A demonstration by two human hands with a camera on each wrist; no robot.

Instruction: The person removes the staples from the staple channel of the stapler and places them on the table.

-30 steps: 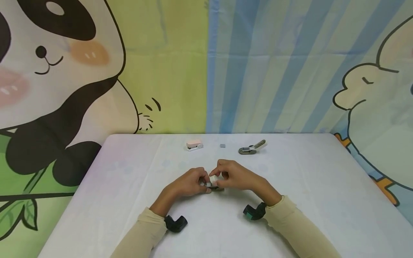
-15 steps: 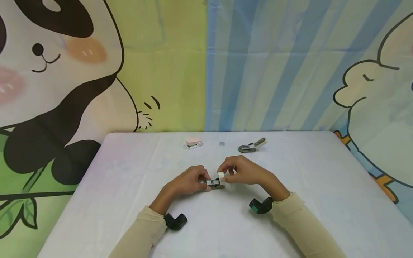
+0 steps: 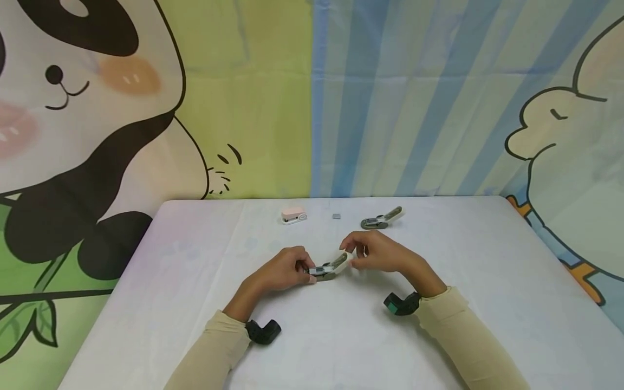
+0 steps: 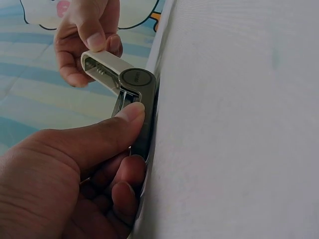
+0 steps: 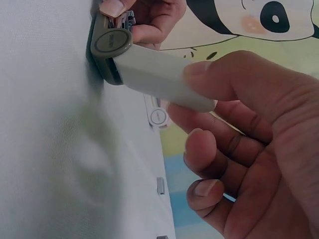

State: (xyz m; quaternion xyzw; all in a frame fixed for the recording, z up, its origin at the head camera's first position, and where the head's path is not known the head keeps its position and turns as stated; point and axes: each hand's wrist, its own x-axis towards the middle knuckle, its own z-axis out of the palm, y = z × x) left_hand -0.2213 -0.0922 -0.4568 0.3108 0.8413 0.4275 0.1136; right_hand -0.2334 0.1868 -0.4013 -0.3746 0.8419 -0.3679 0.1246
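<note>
A small stapler (image 3: 325,272) with a grey-green base and an off-white top arm lies in the middle of the white table, its arm swung back past the hinge. My left hand (image 3: 288,268) pinches the base at the front end, the thumb (image 4: 130,113) pressing along its side. The top arm's (image 5: 157,74) far end is pinched between the thumb and fingers of my right hand (image 3: 379,251). In the left wrist view the arm's hollow inside faces out, and the metal staple rail shows by the hinge. The left fingers hide the base's front tip.
Toward the table's back edge stand a pink-and-white stapler (image 3: 294,215), a small grey staple strip (image 3: 336,216) and a second grey-green stapler (image 3: 379,221) with its arm raised. A patterned cloth (image 3: 273,108) hangs behind the table.
My right hand has moved right and away from the left one, swinging the stapler's top arm backward, so the rail lies uncovered. The left hand keeps its hold on the base.
</note>
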